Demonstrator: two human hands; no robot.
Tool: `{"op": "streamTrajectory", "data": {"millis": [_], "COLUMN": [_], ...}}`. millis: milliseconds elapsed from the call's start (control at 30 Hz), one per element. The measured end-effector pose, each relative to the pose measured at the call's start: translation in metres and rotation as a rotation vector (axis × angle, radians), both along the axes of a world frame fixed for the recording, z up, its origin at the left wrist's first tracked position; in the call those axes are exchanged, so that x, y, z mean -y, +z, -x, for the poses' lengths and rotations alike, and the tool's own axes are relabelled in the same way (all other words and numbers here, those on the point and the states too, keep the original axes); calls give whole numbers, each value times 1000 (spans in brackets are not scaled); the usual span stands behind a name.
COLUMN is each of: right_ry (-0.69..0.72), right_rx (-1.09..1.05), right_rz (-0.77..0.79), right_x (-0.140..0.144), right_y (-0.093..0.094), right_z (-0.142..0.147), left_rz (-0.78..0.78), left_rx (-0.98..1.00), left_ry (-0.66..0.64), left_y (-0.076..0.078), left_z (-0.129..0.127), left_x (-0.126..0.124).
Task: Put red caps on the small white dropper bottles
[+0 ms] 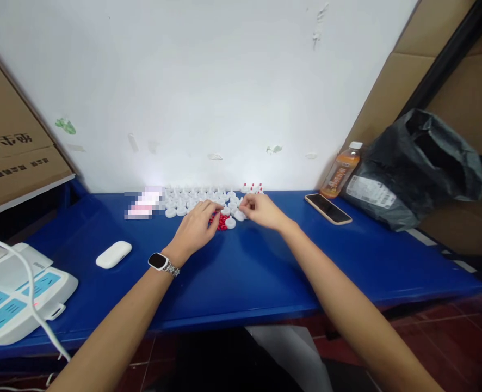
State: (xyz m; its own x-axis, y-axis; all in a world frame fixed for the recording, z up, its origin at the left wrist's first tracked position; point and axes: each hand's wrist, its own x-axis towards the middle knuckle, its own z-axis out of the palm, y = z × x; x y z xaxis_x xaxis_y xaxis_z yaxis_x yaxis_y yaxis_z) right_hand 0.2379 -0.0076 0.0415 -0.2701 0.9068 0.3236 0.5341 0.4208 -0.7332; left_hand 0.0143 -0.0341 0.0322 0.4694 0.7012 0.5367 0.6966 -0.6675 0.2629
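Many small white nozzle caps (170,212) stand in rows near the wall on the blue table. Beside them lies a loose pile of tiny red tips (222,222), partly covered by my left hand (198,226). That hand is bent over the pile with thumb and forefinger drawn together; anything between them is too small to make out. My right hand (261,209) pinches at the top of a white nozzle cap (240,215). Another white cap (230,223) sits in front of the red pile. Behind my right hand, several caps with red tips (252,188) stand grouped.
A white earbud case (113,255) and a white power strip (29,294) with a cable lie left. To the right are a phone (328,209), an orange drink bottle (340,170) and a dark plastic bag (412,169). Cardboard (16,136) borders the left side.
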Motion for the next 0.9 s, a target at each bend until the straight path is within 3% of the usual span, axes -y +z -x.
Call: {"op": "streamTrajectory", "data": {"millis": [100,267,400,533,700,800,900], "right_ry": [49,-7,-260,-522,-549,-562,-453], "right_rx": [139,125,35,49,134,82,-128], "right_rz": [22,-41,-88,-77,29,-14,-91], "right_x": [-2,-6,-15,-27,-34,-32,-23], "right_y": [-11,-11,-9,-24,-38,-33,-22], "right_z": [-1,-6,-26,-44,-51,-47,-31], "left_rz": [5,12,-28,-64,-47,-48,-56], "left_rx": [-28,-32,-15,-29,-14,57,113], "left_ry": [4,-20,-37,-46,-84,-82,-94], "left_y": [-1,-1,6,12,11,9,9], "left_z": [0,-1,-5,-24,-53,-56,-50], "left_x": [-1,0,-2,-14,-28,-23,-14]}}
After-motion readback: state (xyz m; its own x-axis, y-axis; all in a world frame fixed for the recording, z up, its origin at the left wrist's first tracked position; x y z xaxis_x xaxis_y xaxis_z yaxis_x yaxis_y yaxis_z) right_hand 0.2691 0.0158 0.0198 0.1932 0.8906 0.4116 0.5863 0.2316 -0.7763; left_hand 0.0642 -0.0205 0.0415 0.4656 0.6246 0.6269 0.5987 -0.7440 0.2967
